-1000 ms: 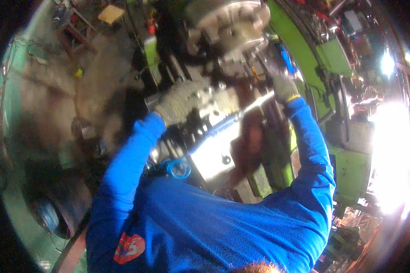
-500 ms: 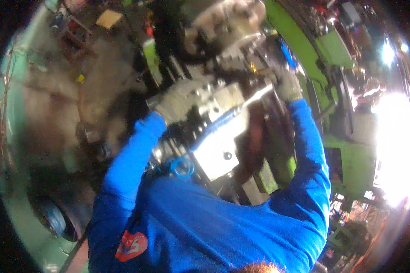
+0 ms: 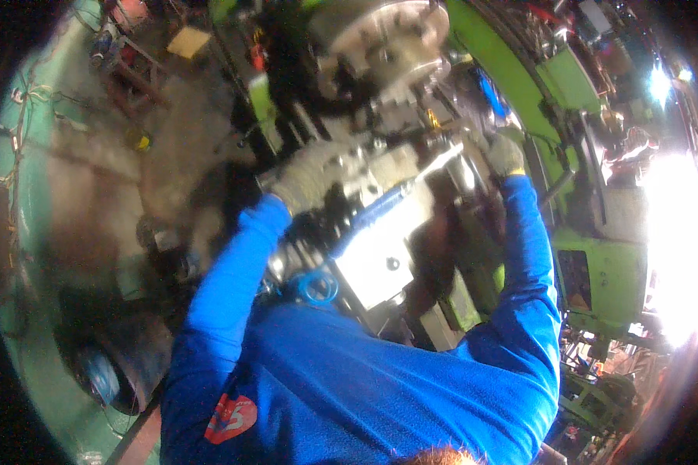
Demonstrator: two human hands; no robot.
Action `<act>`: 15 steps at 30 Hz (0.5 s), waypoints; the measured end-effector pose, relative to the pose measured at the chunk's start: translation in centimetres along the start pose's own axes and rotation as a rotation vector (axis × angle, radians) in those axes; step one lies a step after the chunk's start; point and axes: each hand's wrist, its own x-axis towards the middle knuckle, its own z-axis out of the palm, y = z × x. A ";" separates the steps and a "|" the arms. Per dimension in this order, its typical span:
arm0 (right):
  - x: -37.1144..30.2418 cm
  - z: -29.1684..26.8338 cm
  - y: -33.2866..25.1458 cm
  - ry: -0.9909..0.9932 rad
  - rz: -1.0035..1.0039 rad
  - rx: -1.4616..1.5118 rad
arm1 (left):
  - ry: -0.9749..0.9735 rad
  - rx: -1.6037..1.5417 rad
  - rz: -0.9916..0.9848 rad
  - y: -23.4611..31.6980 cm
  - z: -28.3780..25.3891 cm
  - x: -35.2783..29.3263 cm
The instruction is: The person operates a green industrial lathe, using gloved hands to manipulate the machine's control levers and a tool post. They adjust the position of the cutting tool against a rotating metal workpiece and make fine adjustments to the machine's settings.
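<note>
My left hand, in a grey work glove, rests at the left side of a metal block with bolts, which looks like a lathe's tool post. Blur hides its fingers. Further right, my gloved right hand is rounded into a closed grip beside the machine's green body; whatever it holds is hidden. Between the hands a long tool with a blue handle and a bright shaft lies slantwise across a shiny pale metal plate. A round metal chuck sits beyond the hands.
A blue coiled hose or cord hangs close to my body. Green machine housing stands at the right, next to strong glare. On the floor at the far left lies a yellowish board. A dark drum stands at lower left.
My right hand has shifted slightly right and toward me, and its fingers look more drawn in. My left hand stays at the metal block. The whole view has shifted slightly.
</note>
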 end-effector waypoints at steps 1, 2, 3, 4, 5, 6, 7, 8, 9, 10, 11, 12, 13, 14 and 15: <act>-0.4 -0.4 -0.6 -0.030 0.048 0.004 | 0.010 0.027 0.017 0.2 0.0 -0.1; -0.8 -0.9 -1.1 -0.061 0.095 0.008 | 0.021 0.054 0.034 0.3 -0.1 -0.1; -1.2 -1.6 -1.9 -0.067 0.076 0.016 | 0.021 0.030 0.053 0.1 -0.1 -0.2; -1.7 -2.3 -2.6 -0.074 0.059 0.026 | 0.020 0.007 0.072 -0.2 0.0 -0.1; -1.8 -2.6 -2.9 -0.082 0.041 0.035 | 0.018 -0.016 0.091 -0.5 0.0 -0.1; -1.8 -2.5 -2.6 -0.069 0.063 0.029 | 0.025 -0.026 0.087 -0.3 0.1 -0.1; -1.7 -2.1 -2.1 -0.056 0.084 0.023 | 0.031 -0.035 0.082 -0.2 0.2 -0.3; -1.7 -1.8 -1.7 -0.043 0.106 0.018 | 0.037 -0.045 0.078 0.0 0.3 -0.3; -1.7 -1.3 -1.5 -0.029 0.125 -0.006 | 0.012 -0.051 0.054 0.7 0.1 -0.2; -1.6 -0.9 -1.6 -0.015 0.140 -0.028 | -0.011 -0.054 0.028 1.8 -0.4 -0.2; -1.7 -0.5 -1.6 0.000 0.156 -0.050 | -0.034 -0.058 0.002 2.5 -0.5 -0.1; -1.7 -0.2 -1.9 0.059 0.123 -0.057 | -0.010 -0.022 0.009 2.0 -0.5 -0.2; -1.9 0.1 -2.2 0.119 0.091 -0.065 | 0.014 0.014 0.016 1.3 -0.3 -0.4; -2.1 0.3 -2.6 0.178 0.059 -0.072 | 0.037 0.049 0.023 0.7 -0.2 -0.5; -2.6 0.3 -3.1 0.221 0.071 -0.067 | 0.025 0.016 0.005 1.0 -0.3 -0.5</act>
